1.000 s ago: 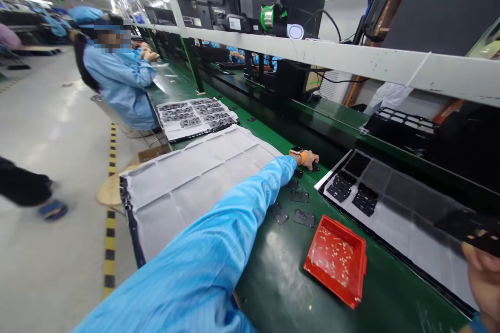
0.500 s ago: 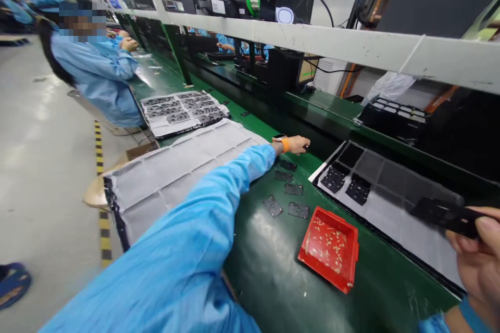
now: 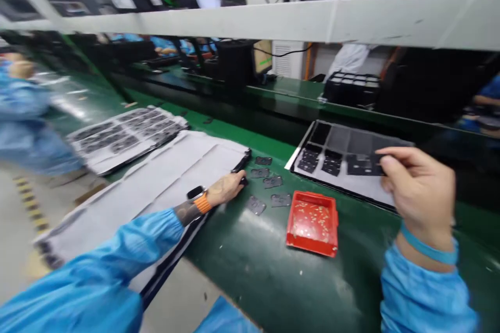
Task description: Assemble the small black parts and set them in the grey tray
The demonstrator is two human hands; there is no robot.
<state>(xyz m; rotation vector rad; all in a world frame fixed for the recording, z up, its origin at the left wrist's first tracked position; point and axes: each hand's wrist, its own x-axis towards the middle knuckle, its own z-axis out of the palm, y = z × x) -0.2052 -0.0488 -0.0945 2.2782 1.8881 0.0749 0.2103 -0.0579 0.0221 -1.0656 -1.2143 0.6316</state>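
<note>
My left hand [image 3: 225, 189], with an orange-strapped watch on its wrist, rests on the green belt at the edge of the white padded sheet [image 3: 156, 177]; its fingers are closed on a small dark flat part [image 3: 242, 181]. Several more dark flat parts [image 3: 269, 183] lie on the belt just to its right. My right hand [image 3: 417, 187] is raised over the black tray [image 3: 351, 187] and pinches a thin dark plate [image 3: 363, 165] between thumb and fingers. A red tray [image 3: 312, 222] of small pale bits sits between my two hands.
A second sheet covered with dark parts [image 3: 125, 132] lies further left. A person in a blue coat [image 3: 23, 114] sits at the far left, blurred. A white rail [image 3: 273, 21] runs overhead, with dark machines and another black tray [image 3: 351, 86] behind it.
The view has swung right. My left hand has drawn back from the far side of the belt to the sheet's edge. My right hand has carried the dark plate up and over the black tray.
</note>
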